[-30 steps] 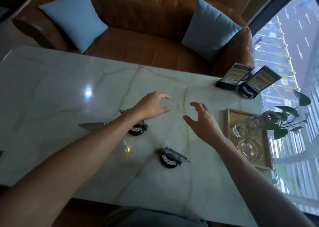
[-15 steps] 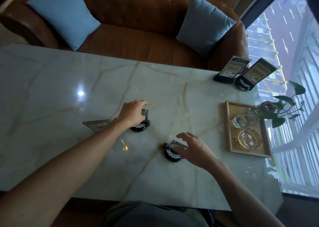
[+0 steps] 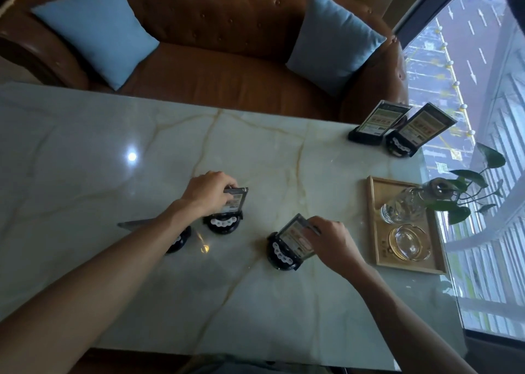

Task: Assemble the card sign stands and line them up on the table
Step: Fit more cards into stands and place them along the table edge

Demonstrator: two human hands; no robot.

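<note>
My left hand (image 3: 208,192) grips the top of a clear card panel (image 3: 235,201) that stands in a round black base (image 3: 223,223) near the table's middle. My right hand (image 3: 331,241) holds the top edge of a second card panel (image 3: 294,238), tilted up from its black base (image 3: 279,255). A third black base (image 3: 179,240) and a flat clear panel (image 3: 136,224) lie partly hidden under my left forearm. Two assembled sign stands (image 3: 379,123) (image 3: 420,130) stand side by side at the far right corner of the marble table (image 3: 85,160).
A wooden tray (image 3: 377,220) at the right holds a glass bottle (image 3: 403,203) and a glass ashtray (image 3: 409,241), with a leafy plant (image 3: 466,192) beside it. A brown leather sofa (image 3: 227,75) with two blue cushions lies beyond the table. A window runs along the right.
Both hands came down from above the table onto the two lying stands. Each panel has been raised from flat to upright or tilted on its base.
</note>
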